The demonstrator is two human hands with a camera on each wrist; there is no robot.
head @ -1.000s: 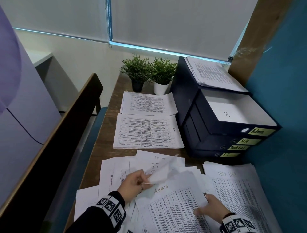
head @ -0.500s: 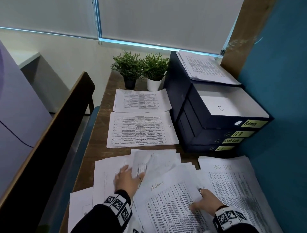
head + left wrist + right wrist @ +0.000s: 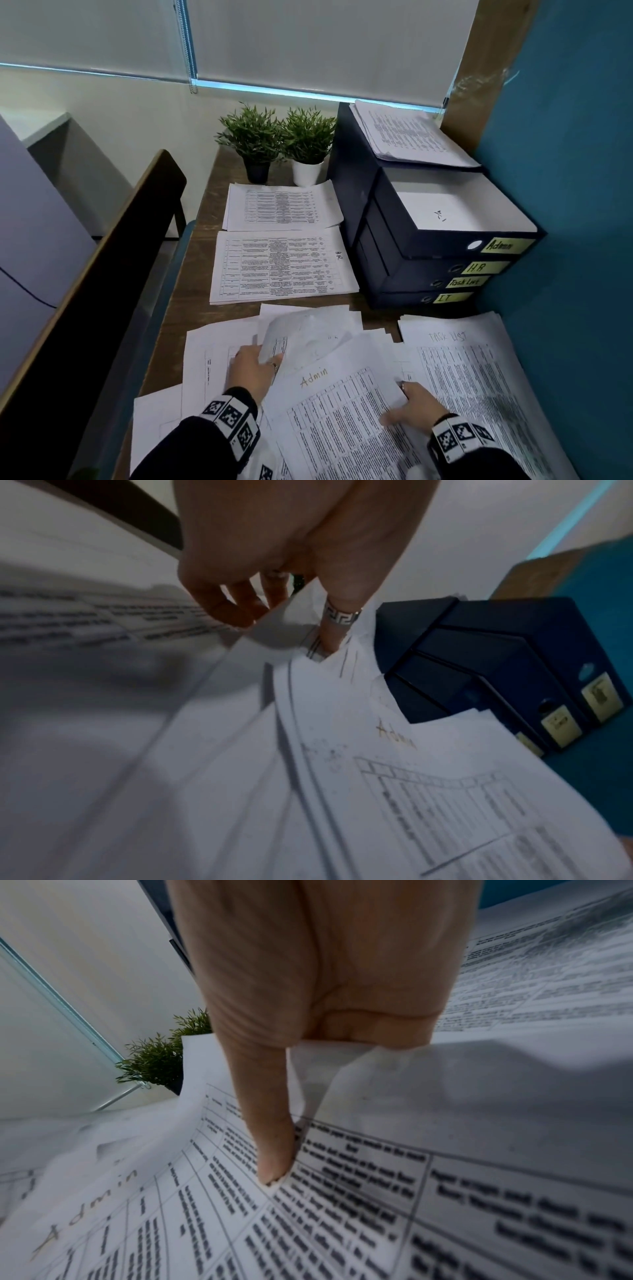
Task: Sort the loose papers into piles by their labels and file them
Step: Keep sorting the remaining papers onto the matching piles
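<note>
Loose printed papers lie overlapping on the near part of the wooden desk. My left hand pinches a bent loose sheet; in the left wrist view the ringed thumb lies on the sheet and the fingers curl under its edge. My right hand grips the right edge of the sheet labelled Admin, with the thumb on top and the fingers beneath. Sorted piles lie beyond: HR, another pile behind it, and Task List at the right.
Dark blue box files labelled Admin, HR, Task List and IT are stacked at the right against the teal wall, with a paper pile on top. Two potted plants stand at the desk's far end. A dark wooden partition runs along the left.
My left hand has lowered its raised sheet down onto the loose papers, covering the IT-labelled page. My right hand has stayed on the Admin sheet's edge.
</note>
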